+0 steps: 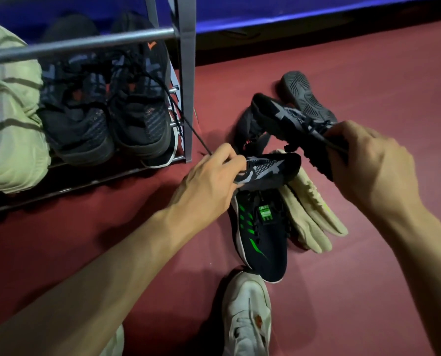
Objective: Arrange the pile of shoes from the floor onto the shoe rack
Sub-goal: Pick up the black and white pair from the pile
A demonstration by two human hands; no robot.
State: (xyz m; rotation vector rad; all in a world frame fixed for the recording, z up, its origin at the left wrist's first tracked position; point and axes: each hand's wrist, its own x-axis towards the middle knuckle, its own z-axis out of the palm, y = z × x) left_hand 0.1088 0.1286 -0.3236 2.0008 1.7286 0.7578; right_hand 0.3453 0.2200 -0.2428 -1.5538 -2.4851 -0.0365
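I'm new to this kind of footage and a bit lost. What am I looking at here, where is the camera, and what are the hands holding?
There is no machine here. A person wears one camera on the head, looking forward and down, so the two bare arms are their own. The left hand grips a black shoe with grey markings; the right hand grips its apparent match. Below, on the red floor, lie a black shoe with green stripes, a beige shoe, a white shoe and an upturned grey sole. On the left stands the metal shoe rack, already holding a black pair with orange accents and a pale green shoe.
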